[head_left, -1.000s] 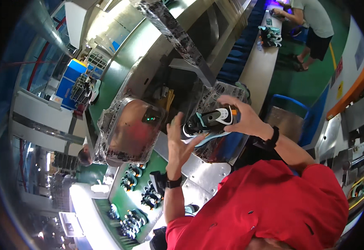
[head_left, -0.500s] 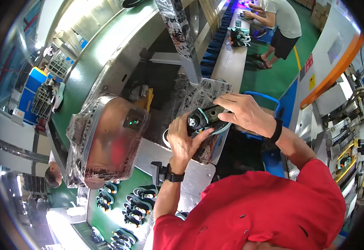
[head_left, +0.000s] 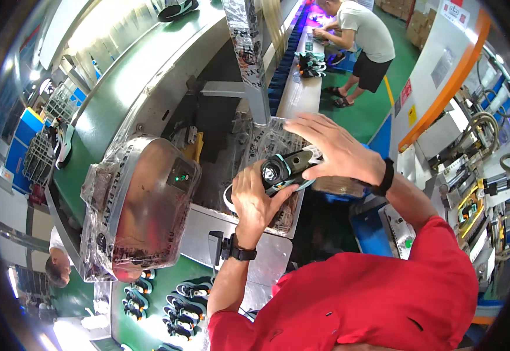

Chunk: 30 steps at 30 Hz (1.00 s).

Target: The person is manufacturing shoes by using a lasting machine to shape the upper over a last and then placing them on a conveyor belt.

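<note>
A black shoe (head_left: 290, 175) with teal edging and a pale sole is in front of me, above the plastic-wrapped machine base. An olive shoe last (head_left: 297, 159) with a round hole fills its opening, and a shiny silvery patch shows beside it. My left hand (head_left: 251, 196) is wrapped round one end of the shoe, thumb along its near side. At the other end is my right hand (head_left: 342, 153), its fingers stretched out above the last. The right thumb lies against or close beside the shoe; whether it touches I cannot tell.
To the left stands a plastic-wrapped machine cover (head_left: 149, 205) with green indicator lights. A metal post (head_left: 249, 64) rises just beyond my hands. Several shoes (head_left: 182, 307) sit on a green surface at lower left. A co-worker (head_left: 363, 38) bends over a conveyor line (head_left: 298, 93) farther off.
My right hand has loosened from the shoe, its fingers lifting and spreading. My left hand keeps its hold. The whole view has shifted, with the surroundings sliding left.
</note>
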Each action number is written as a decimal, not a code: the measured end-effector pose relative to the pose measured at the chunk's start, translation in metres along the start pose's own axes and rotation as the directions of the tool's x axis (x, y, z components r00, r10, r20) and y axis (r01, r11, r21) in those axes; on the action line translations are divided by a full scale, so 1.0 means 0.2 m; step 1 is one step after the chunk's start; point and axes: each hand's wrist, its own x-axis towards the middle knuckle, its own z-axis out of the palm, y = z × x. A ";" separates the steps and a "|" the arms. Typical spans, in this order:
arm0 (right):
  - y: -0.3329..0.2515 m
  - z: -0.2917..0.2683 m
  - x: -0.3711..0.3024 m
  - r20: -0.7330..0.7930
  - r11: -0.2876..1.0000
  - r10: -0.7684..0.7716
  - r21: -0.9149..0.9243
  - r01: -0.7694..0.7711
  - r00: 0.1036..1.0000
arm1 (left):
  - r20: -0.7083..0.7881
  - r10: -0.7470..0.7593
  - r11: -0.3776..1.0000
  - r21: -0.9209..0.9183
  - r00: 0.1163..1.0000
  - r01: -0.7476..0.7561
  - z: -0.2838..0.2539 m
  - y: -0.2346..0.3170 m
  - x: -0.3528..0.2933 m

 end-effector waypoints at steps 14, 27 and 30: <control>-0.18 0.14 -0.31 -0.075 0.625 0.579 0.681 -0.383 0.812 | -0.146 -0.333 0.869 -0.432 0.932 0.242 -0.14 0.25 -0.14; -0.43 -0.75 -2.01 -0.415 0.420 0.906 0.855 -0.304 0.084 | 0.770 0.242 0.087 -0.623 0.590 0.777 0.80 1.92 -0.24; -0.57 -0.96 -2.46 -0.403 0.299 0.891 0.868 -0.396 -0.211 | 0.884 0.345 0.295 -0.422 0.316 0.857 1.18 2.28 -0.30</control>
